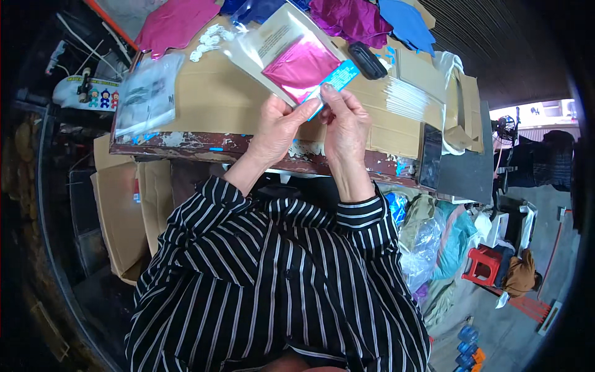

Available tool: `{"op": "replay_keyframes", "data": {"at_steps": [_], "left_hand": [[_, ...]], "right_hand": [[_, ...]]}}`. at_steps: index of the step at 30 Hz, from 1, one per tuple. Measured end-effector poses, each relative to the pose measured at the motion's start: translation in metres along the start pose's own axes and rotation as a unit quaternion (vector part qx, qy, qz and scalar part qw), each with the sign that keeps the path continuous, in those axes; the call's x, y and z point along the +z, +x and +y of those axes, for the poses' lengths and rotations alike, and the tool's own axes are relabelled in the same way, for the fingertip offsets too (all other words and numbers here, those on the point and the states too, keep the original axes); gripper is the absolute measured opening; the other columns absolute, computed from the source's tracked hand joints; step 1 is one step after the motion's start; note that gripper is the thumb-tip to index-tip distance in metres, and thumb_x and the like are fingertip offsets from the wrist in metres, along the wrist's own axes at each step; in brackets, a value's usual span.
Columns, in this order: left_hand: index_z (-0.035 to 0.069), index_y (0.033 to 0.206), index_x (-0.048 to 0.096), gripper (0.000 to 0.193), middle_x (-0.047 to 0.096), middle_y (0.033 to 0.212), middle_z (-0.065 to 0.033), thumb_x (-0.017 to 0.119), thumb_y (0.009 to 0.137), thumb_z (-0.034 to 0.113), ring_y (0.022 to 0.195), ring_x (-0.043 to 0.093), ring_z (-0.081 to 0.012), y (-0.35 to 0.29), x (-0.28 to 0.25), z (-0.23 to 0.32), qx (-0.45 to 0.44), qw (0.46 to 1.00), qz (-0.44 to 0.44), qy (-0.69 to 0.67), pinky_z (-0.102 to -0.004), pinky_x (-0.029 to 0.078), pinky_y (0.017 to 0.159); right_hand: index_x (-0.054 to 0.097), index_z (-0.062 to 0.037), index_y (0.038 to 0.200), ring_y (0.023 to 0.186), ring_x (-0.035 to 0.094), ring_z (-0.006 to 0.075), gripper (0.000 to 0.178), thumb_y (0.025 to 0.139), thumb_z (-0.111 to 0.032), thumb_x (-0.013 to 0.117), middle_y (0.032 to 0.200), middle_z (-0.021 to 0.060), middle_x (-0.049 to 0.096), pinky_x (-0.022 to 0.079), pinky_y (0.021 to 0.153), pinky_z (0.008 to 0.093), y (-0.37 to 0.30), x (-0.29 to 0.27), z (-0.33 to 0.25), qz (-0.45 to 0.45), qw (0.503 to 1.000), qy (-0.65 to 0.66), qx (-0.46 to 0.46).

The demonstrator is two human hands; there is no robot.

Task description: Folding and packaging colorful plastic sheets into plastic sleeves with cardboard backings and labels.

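Above the table's near side, I hold up a transparent plastic bag (251, 59) with a folded, shiny pink cloth (300, 67) inside. A light blue printed strip (341, 75) runs along the bag's edge nearest my hands. My left hand (273, 131) grips the bag's lower corner, thumb on top. On the blue strip, my right hand (347, 131) pinches with thumb and bent fingers. Part of the strip is hidden by my fingers. Just beyond the strip lies a black oblong object (367, 61), whose kind I cannot make out.
Cardboard (211, 93) covers the worn table. Flat transparent bags (149, 96) lie left, small white bundles (211, 40) farther back. Pink (176, 25), purple (350, 20) and blue cloths (408, 25) line the far edge. White strips (412, 99) and a phone (430, 155) are right.
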State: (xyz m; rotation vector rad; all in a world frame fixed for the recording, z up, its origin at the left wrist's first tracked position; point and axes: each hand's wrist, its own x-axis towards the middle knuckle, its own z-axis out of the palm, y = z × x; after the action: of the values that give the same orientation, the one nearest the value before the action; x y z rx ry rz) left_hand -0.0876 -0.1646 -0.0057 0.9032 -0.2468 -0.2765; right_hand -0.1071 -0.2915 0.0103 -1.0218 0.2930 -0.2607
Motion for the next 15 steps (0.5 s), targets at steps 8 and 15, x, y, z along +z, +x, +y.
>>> {"op": "replay_keyframes", "data": {"at_steps": [8,15], "left_hand": [[0.000,0.135,0.055,0.040,0.066,0.130,-0.0100,0.067,0.097,0.000,0.117,0.064,-0.0170,-0.009,-0.011,0.033,-0.013,0.999,0.008,-0.033,-0.0349,0.050,0.105],[-0.001,0.136,0.052,0.042,0.065,0.132,-0.0132,0.066,0.097,0.000,0.125,0.062,-0.0213,-0.009,-0.025,0.055,-0.058,0.997,-0.054,-0.007,-0.0395,0.046,0.111]], "right_hand": [[0.070,0.0024,0.111,0.076,0.063,0.0105,0.023,0.094,-0.012,0.076,0.097,0.0065,0.072,0.051,0.069,0.0253,0.007,-0.005,-0.032,-0.062,0.990,-0.072,-0.106],[0.066,0.0045,0.122,0.089,0.068,0.0170,0.029,0.099,-0.012,0.071,0.107,0.0110,0.072,0.057,0.080,0.0316,0.008,-0.025,-0.027,-0.153,0.986,0.011,-0.071]]}}
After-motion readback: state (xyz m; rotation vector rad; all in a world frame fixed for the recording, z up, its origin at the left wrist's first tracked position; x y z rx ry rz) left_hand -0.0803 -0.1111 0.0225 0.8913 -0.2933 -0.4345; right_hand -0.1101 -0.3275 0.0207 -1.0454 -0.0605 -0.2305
